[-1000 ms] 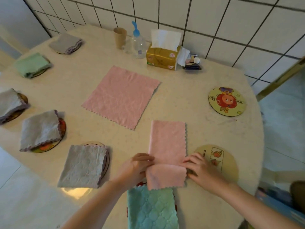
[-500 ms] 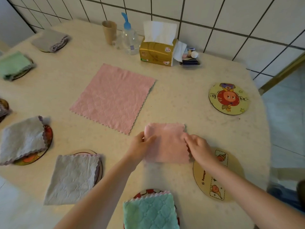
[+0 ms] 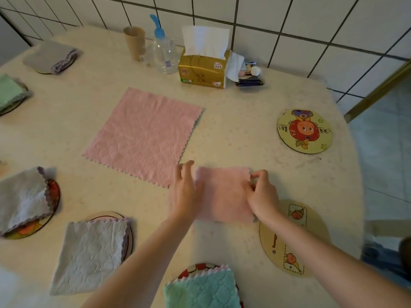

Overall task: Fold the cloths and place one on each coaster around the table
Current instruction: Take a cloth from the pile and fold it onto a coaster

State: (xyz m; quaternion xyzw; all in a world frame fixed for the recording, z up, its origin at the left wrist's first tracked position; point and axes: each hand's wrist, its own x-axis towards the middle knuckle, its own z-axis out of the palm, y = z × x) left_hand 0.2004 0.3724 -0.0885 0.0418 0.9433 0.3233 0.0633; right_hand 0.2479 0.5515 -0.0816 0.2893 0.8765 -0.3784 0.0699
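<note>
Cream, faintly speckled stone forms the rounded tabletop, which fills most of the view and stands against a wall of white tiles with dark grout; pale blue floor tiles show past its right edge.

Largest of the loose things is an unfolded pink cloth, lying flat near the middle of the tabletop. Just in front of it, to the right, a folded pink cloth is held between both hands: the left hand lies along its left edge with fingers partly spread and blurred, so I cannot tell whether it grips, and the right hand pinches the upper right corner between thumb and fingertips. This cloth is not on a coaster; the nearest bare coaster lies just right of it under the right forearm, and a second bare coaster with an orange cartoon face sits farther back on the right.

Folded cloths cover the other coasters: a grey one at the near left, another grey one beyond it, a green one at the left edge, a grey one at the far left, and a teal one at the bottom edge.

By the wall stand a gold tissue box with a white tissue sticking up from it, a clear bottle with a blue pump, and a brown cup.
</note>
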